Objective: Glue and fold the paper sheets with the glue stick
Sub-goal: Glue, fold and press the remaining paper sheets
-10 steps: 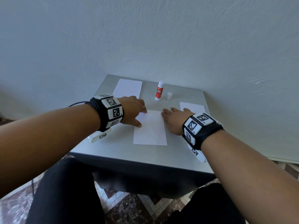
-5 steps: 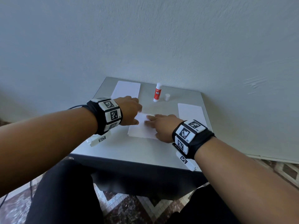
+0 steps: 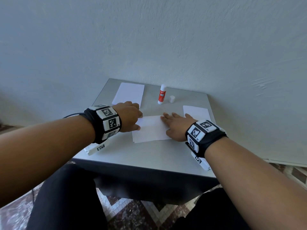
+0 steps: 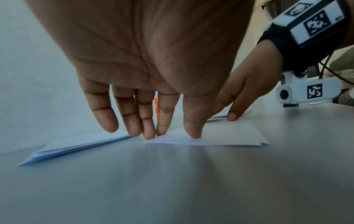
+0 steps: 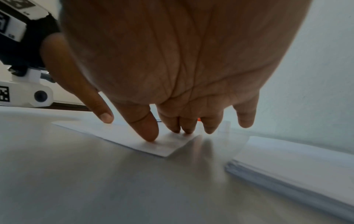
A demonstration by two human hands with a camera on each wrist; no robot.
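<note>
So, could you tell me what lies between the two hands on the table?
The folded sheet lies between them: the left hand presses its left end and the right hand its right end, clearest in the head view.

Head cam looks down from above and behind both wrists at the table (image 3: pixel 149 155). The 2 wrist cams sit low under each palm, super close, facing out along the fingers. All 3 share the folded sheet (image 3: pixel 151 128) under the fingertips.

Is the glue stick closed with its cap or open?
Open. The glue stick stands upright with no cap on it, and the small white cap stands apart on the table beside it.
</note>
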